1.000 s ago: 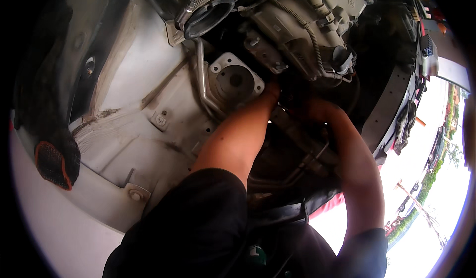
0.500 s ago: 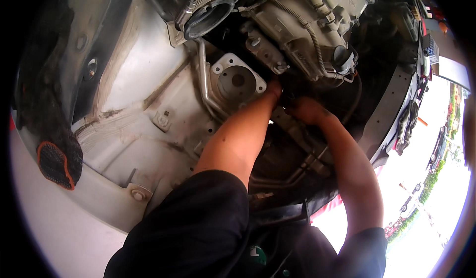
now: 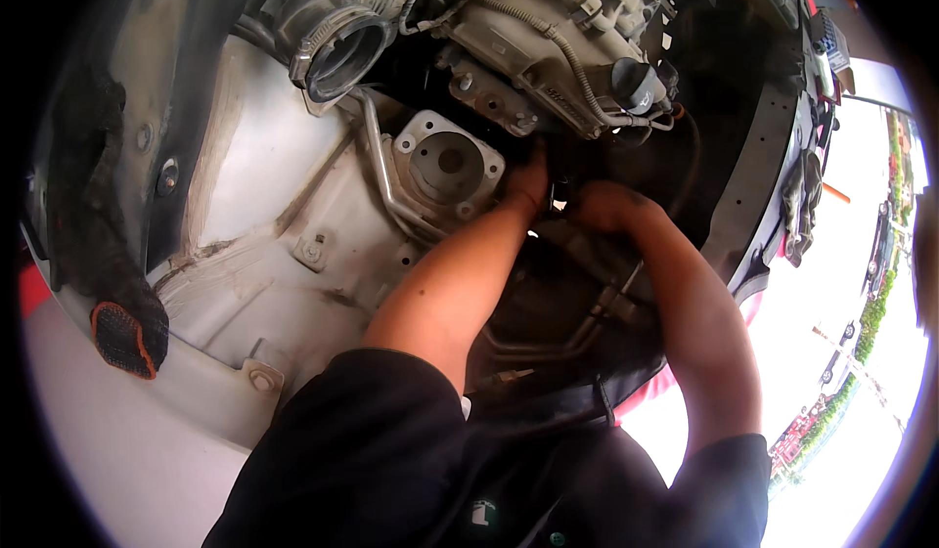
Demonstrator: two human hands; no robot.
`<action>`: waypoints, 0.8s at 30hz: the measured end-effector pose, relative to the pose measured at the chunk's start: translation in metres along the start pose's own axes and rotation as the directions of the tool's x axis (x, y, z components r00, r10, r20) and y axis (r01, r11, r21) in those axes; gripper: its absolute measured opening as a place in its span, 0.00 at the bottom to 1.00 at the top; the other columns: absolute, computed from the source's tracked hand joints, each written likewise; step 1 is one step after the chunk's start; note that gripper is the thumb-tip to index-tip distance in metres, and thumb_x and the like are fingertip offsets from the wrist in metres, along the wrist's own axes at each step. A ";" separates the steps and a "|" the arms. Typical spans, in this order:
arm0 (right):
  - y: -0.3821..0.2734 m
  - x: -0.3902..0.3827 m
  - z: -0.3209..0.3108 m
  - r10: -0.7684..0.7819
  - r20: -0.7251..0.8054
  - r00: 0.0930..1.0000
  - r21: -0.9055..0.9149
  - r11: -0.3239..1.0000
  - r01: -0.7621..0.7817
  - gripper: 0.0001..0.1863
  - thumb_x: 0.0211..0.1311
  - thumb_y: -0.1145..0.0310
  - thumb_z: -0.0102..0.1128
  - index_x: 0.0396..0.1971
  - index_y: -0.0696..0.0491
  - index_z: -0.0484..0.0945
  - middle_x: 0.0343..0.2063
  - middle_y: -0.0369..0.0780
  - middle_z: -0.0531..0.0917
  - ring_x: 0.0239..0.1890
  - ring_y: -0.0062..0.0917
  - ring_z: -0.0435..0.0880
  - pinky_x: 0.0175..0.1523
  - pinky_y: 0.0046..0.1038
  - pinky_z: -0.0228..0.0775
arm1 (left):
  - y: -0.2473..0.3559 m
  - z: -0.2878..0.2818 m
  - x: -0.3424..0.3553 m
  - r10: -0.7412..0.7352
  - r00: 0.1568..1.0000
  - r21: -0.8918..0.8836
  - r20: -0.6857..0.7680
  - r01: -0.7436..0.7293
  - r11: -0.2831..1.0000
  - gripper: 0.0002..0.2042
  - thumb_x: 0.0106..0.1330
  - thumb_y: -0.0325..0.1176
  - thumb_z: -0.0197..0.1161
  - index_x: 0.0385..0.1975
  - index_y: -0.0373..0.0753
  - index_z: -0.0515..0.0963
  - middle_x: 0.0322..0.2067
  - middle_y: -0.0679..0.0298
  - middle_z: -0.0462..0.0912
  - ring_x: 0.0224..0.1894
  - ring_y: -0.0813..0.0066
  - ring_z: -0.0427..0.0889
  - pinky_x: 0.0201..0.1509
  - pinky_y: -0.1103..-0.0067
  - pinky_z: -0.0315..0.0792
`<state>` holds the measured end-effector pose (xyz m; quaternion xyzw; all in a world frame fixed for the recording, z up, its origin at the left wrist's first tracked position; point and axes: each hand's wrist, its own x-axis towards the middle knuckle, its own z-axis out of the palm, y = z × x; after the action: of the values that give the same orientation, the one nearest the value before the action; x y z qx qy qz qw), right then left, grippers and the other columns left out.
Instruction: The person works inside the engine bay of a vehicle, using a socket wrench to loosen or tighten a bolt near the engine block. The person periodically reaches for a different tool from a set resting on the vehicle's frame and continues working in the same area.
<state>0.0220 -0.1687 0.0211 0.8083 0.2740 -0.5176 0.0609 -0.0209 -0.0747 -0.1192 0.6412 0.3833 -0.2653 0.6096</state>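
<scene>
Both of my arms reach down into a dark gap of a car's engine bay. My left hand (image 3: pixel 529 178) is beside the square metal mount bracket (image 3: pixel 479 149) with its round recess, below the rusty bolted bracket (image 3: pixel 489 103); its fingers vanish into shadow. Close to its right, my right hand (image 3: pixel 608 206) is bent inward over the same gap, fingers hidden in the dark. Whether either hand holds anything cannot be seen. Metal pipes (image 3: pixel 548 350) run beneath my right forearm.
The engine (image 3: pixel 548 49) with its corrugated cable sleeve fills the top. An open round air duct (image 3: pixel 344 59) stands at upper left, a bent metal pipe (image 3: pixel 377 157) below it. A dark glove (image 3: pixel 127 338) with orange trim lies on the left fender. The front frame edge (image 3: pixel 748 176) bounds the right.
The view has shifted, so the engine and bracket appear farther left. My left hand shows more of its back, and my right hand sits slightly farther from it.
</scene>
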 end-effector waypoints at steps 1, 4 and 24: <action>-0.017 0.006 -0.001 -0.045 0.005 0.999 -0.003 0.999 0.045 0.15 0.48 0.58 0.52 0.27 0.54 0.79 0.28 0.48 0.80 0.32 0.40 0.78 0.40 0.37 0.70 | -0.016 -0.017 -0.002 0.127 0.988 0.096 -0.087 -0.119 0.988 0.41 0.57 0.67 0.34 0.43 0.27 0.72 0.43 0.41 0.73 0.52 0.50 0.69 0.54 0.66 0.62; -0.039 0.021 -0.010 -0.177 -0.004 0.984 -0.039 0.983 0.177 0.14 0.47 0.59 0.52 0.26 0.54 0.79 0.28 0.48 0.80 0.32 0.41 0.78 0.40 0.37 0.69 | -0.015 -0.054 -0.011 0.334 0.929 0.272 -0.162 -0.283 0.920 0.42 0.58 0.66 0.30 0.47 0.27 0.68 0.43 0.40 0.73 0.51 0.49 0.69 0.55 0.65 0.62; -0.014 0.052 0.020 -0.299 -0.145 0.943 -0.161 0.948 0.276 0.15 0.54 0.62 0.45 0.33 0.55 0.76 0.33 0.49 0.78 0.36 0.43 0.76 0.43 0.38 0.68 | -0.010 -0.065 0.015 0.137 0.989 0.321 0.057 -0.148 0.935 0.18 0.61 0.42 0.40 0.41 0.39 0.71 0.40 0.49 0.76 0.44 0.59 0.76 0.45 0.67 0.71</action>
<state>0.0153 -0.1449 -0.0304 0.7939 0.4287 -0.4308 0.0174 -0.0288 -0.0082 -0.1291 0.7542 0.2767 -0.2905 0.5198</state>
